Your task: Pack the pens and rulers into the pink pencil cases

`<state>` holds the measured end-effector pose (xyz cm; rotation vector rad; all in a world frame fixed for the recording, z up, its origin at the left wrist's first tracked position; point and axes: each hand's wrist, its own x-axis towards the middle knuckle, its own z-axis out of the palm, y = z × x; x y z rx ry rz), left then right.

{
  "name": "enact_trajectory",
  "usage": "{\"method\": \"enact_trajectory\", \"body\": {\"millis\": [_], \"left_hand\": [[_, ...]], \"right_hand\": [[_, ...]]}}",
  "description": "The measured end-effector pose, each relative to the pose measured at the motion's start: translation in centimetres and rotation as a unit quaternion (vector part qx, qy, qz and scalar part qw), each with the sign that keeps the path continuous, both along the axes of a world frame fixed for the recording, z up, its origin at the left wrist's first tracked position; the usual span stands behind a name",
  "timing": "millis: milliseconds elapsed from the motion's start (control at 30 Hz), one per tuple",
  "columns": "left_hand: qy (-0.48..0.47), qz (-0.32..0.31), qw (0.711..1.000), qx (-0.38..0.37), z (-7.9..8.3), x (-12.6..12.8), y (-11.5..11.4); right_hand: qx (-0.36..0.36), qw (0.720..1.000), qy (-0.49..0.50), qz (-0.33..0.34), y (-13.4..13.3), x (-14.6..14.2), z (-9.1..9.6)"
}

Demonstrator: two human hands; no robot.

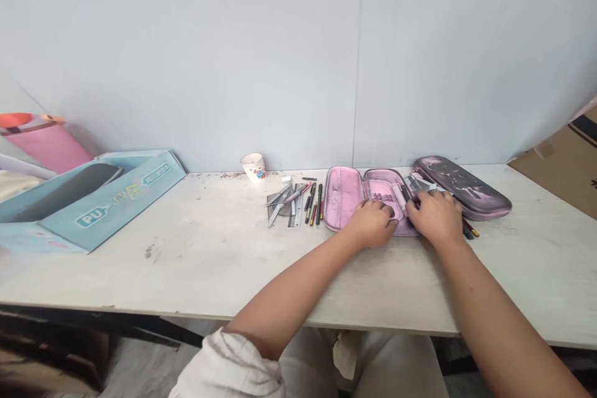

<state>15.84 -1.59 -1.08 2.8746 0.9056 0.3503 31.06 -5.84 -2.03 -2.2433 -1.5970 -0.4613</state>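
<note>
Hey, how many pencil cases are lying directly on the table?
2. A pink pencil case lies open beneath the left hand; a dark pencil case lies closed beyond the right hand. The dark shape inside the blue box is unclear.

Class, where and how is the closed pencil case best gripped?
Probably across its middle, from above and the right: the closed pencil case lies broad face up, longer than wide, with the right hand close to its left side.
</note>
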Motion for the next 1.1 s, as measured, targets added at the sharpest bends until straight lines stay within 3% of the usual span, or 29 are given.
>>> {"method": "enact_trajectory", "body": {"millis": [167, 267, 400, 500, 567, 667, 767, 867, 967, 1033, 1100], "left_hand": [[-0.014, -0.029, 0.999, -0.037, 0.6, -1.4, -0.6], [-0.054, -0.011, 0.998, -0.023, 1.3, -3.4, 0.0], [-0.078, 0.111, 0.989, 0.064, 2.2, -8.2, 2.2], [-0.049, 0.271, 0.951, 0.141, 1.8, -12.4, 4.1], [-0.015, 0.339, 0.927, 0.158, 1.0, -14.7, 4.9], [0.013, 0.365, 0.919, 0.147, -0.2, -16.5, 5.7], [-0.033, 0.366, 0.922, 0.127, -0.7, -16.7, 6.2], [-0.151, 0.307, 0.939, 0.032, -0.2, -15.9, 6.2], [-0.256, 0.212, 0.936, -0.115, 0.4, -14.9, 5.3], [-0.313, 0.161, 0.908, -0.228, 0.7, -14.3, 4.2], [-0.362, 0.108, 0.861, -0.341, 0.9, -13.9, 3.0]], "right_hand": [[-0.016, 1.000, 0.018, 0.017, 0.2, 0.4, -0.6], [-0.026, 0.998, 0.026, 0.041, 0.5, 0.5, -1.0], [0.025, 0.998, 0.015, 0.055, 0.8, 0.4, -1.6], [0.102, 0.992, 0.004, 0.071, 0.9, 0.2, -1.9], [0.126, 0.987, -0.009, 0.096, 1.0, 0.0, -2.2], [0.140, 0.980, -0.029, 0.139, 0.9, -0.6, -2.4], [0.149, 0.974, -0.024, 0.168, 0.9, -1.7, -1.9], [0.147, 0.968, 0.036, 0.201, 1.1, -3.9, -0.3], [0.140, 0.942, 0.183, 0.245, 2.1, -7.3, 2.0], [0.124, 0.894, 0.334, 0.273, 3.1, -9.6, 3.4], [0.115, 0.821, 0.464, 0.313, 4.2, -11.4, 4.4]]}}
